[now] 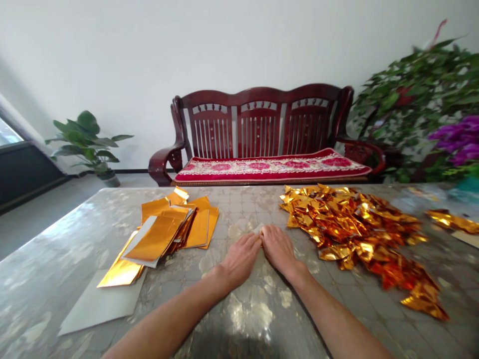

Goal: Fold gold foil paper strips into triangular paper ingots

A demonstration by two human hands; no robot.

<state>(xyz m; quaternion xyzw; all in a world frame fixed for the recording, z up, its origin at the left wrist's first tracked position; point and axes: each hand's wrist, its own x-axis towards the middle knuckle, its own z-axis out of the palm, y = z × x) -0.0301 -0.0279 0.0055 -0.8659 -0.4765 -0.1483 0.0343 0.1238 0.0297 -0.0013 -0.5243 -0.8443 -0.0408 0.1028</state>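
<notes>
My left hand (243,254) and my right hand (277,248) meet at the middle of the table, fingertips pressed together on a sheet of foil paper (258,228). Only a small pale edge of that sheet shows beyond the fingers; the hands hide most of it. To the left lies a loose stack of gold foil paper sheets (160,234) with pale backs, fanned over one another. On the right spreads a large heap of folded gold foil paper pieces (348,219), shiny and pointed, trailing toward the near right.
A patterned cover lies over the table (254,319). One large pale sheet (105,304) sits under the stack's near end. Clear plastic (419,197) and another gold foil piece (454,219) are at far right. Beyond stand a wooden bench (258,119) and potted plants (88,139).
</notes>
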